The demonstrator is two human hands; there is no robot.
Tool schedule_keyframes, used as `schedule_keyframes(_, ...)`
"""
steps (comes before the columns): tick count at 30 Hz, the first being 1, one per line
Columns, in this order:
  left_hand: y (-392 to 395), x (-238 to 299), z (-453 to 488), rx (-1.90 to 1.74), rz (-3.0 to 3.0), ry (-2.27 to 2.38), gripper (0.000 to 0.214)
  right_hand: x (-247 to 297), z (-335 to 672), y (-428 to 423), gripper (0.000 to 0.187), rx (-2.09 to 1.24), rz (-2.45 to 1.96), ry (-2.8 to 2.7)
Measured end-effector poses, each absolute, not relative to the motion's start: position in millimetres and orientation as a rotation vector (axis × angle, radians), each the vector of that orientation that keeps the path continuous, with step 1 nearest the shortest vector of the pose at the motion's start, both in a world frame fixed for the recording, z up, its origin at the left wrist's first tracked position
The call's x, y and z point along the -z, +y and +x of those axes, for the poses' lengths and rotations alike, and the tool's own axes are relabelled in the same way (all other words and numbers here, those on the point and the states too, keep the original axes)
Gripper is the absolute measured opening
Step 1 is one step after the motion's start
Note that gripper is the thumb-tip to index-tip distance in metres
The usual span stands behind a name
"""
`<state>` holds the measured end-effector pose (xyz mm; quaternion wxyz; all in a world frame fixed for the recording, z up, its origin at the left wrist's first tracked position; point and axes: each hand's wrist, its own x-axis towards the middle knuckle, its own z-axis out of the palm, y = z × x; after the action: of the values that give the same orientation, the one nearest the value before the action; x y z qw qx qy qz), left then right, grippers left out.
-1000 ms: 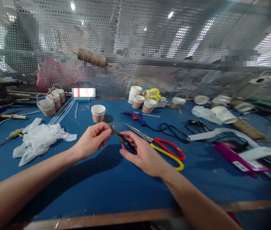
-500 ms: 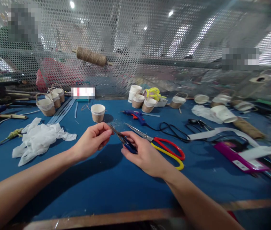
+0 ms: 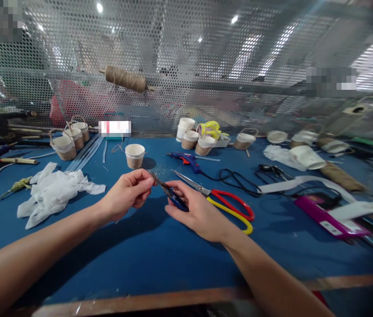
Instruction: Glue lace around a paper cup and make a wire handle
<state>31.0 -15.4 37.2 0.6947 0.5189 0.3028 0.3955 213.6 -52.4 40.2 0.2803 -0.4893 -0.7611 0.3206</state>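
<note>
My right hand [image 3: 199, 211] is closed around small blue-handled scissors [image 3: 177, 200], whose dark blades point up and left. At the blade tips, my left hand [image 3: 128, 193] is closed in a pinch. What its fingers hold is too small to make out. Just beyond my fingers stands a small white cup [image 3: 134, 156] with a brown wrap around its lower part. Large scissors [image 3: 206, 189] with one red and one yellow handle lie to the right of my right hand, partly hidden behind it.
A bunched white lace ribbon [image 3: 54, 191] lies at left. A blue glue gun [image 3: 186, 160] rests beyond the large scissors, its black cord trailing right. Several wrapped cups with handles stand toward the back. A purple power strip [image 3: 328, 218] lies at right. Behind is a perforated metal screen [image 3: 186, 53] with a twine spool [image 3: 125, 78].
Both hands stay nearly in place; the right hand and its scissors shift very slightly. The person behind the screen has moved to the left.
</note>
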Motion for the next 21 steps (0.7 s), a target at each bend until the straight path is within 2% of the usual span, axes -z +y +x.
schedule_keyframes(8,-13.4,-34.1,30.1,-0.864,1.134,0.653,0.027,-38.7,213.2,-53.3,0.031,-0.856,-1.323,-2.039)
schedule_keyframes(13,-13.3,-35.6,27.9,-0.780,1.052,0.573,0.021,-39.6,213.6,-51.6,0.038,-0.826,-1.325,-2.056)
schedule_keyframes(21,-11.9,-33.1,29.3,-0.773,1.099,0.592,0.025,-40.4,213.5,-53.5,0.034,-0.813,-1.327,-2.051)
